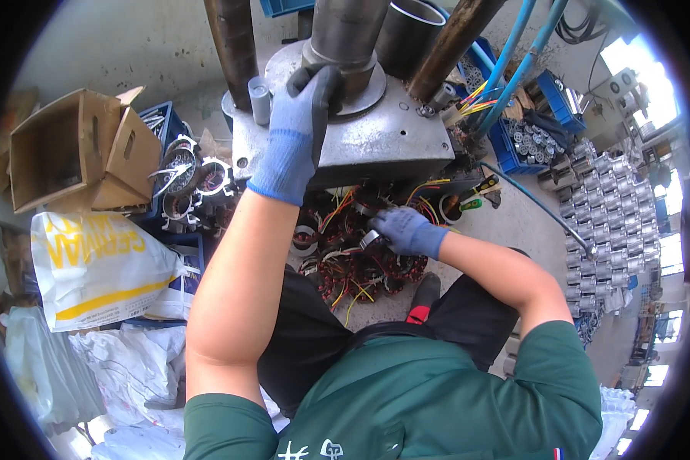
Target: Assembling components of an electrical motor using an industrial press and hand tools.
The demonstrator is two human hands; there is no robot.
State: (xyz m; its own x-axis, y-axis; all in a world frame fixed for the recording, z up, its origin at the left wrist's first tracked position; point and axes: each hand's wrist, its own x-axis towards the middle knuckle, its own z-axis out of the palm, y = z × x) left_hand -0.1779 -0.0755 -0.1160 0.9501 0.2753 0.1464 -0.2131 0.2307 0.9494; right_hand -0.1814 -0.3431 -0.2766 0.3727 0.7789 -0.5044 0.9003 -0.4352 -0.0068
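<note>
My left hand (303,123), in a blue-grey glove with a dark palm, is raised against the steel cylinder (345,38) that stands on a thick metal plate (391,142). Its fingers are curled; whatever they may hold is hidden. A small grey cylinder (259,100) stands on the plate, left of that hand. Below the plate's front edge, my gloved right hand (408,230) is closed at a silvery metal ring (371,239). Around and beneath it lies a heap of dark-red wound motor stators (345,268) with coloured wire leads.
At left are an open cardboard box (57,157), motor housings (184,180) and a white-and-yellow bag (103,268). Steel columns (234,46) flank the cylinder. Screwdrivers (471,201) stand in a round holder to the right. Farther right are blue bins (514,146) and stacked metal housings (609,222).
</note>
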